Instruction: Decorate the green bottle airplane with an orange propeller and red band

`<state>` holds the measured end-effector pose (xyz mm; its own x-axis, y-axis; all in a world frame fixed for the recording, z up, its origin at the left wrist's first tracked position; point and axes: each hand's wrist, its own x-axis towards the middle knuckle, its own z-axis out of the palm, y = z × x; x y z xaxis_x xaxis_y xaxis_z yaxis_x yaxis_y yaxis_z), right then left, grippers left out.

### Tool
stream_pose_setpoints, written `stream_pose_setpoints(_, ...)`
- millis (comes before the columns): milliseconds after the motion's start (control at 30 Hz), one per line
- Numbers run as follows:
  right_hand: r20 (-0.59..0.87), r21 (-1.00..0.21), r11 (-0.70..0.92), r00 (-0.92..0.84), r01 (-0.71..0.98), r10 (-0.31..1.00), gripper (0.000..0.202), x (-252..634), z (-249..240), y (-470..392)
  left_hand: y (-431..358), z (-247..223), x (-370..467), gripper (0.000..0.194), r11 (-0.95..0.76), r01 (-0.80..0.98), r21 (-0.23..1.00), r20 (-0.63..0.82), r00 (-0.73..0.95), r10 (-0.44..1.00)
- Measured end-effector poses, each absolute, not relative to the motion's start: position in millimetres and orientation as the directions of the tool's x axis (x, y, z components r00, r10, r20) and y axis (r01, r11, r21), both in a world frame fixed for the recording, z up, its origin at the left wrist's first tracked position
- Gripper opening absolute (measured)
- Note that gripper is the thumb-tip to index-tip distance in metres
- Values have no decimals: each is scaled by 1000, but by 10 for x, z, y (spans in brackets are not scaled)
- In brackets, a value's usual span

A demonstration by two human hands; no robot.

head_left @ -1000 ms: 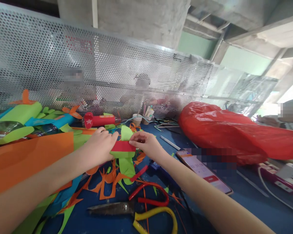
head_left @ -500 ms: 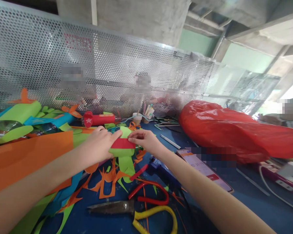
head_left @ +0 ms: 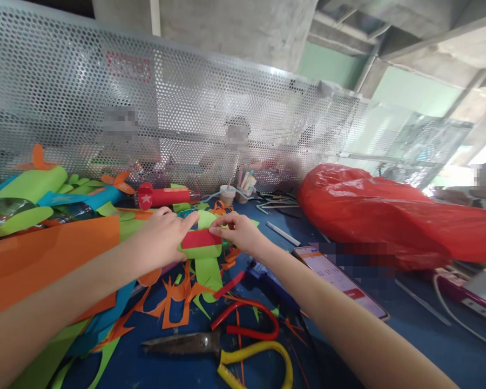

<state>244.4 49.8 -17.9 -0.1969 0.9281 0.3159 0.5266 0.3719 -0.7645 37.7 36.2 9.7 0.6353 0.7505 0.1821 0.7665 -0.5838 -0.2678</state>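
Mid-table, a plane-like model (head_left: 206, 270) wrapped in lime-green paper has flat green wings sticking out on both sides. Across its body lies a red paper strip (head_left: 198, 239). My left hand (head_left: 164, 237) is closed round the left end of the model, steadying it, with part of the body hidden behind the fingers. Thumb and fingertips of my right hand (head_left: 237, 231) pinch the strip's right end against the green paper. Below them, scissors (head_left: 202, 342) with one red and one yellow handle rest among orange paper scraps (head_left: 176, 310).
Paper-covered bottle models (head_left: 93, 202) and a large orange sheet (head_left: 52, 265) fill the left. A blue tool (head_left: 273, 286), probably a glue gun, and a phone (head_left: 340, 281) lie right of centre. A red plastic bag (head_left: 368, 216) sits behind, before a perforated metal screen (head_left: 210, 113).
My right fingertips have shifted slightly left along the red strip, which now sits flatter on the green body. The view has moved a little; my left hand keeps its hold.
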Motion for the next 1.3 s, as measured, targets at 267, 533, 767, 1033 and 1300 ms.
stream_pose_setpoints(267, 263, -800, 320, -182, 508, 947, 29, 2441, -211, 515, 365, 91, 366, 56, -596, 753, -279, 192, 652, 733)
stream_pose_setpoints(533, 272, -801, 308, -147, 513, 951, 25, 2455, -226, 549, 346, 136, 387, 54, -589, 756, -285, 137, 641, 756)
stream_pose_setpoints(767, 271, -784, 297, -130, 545, 954, 18, 2426, -205, 515, 356, 113, 377, 54, -585, 752, -304, 150, 644, 750)
stream_pose_setpoints(1033, 251, -763, 279, -131, 584, 959, 14, 2397, -200, 498, 358, 122, 385, 52, -585, 752, -305, 152, 645, 749)
stream_pose_setpoints(1300, 256, -769, 281, -127, 573, 958, 13, 2401, -209, 497, 353, 127, 387, 52, -591, 749, -299, 147, 648, 747)
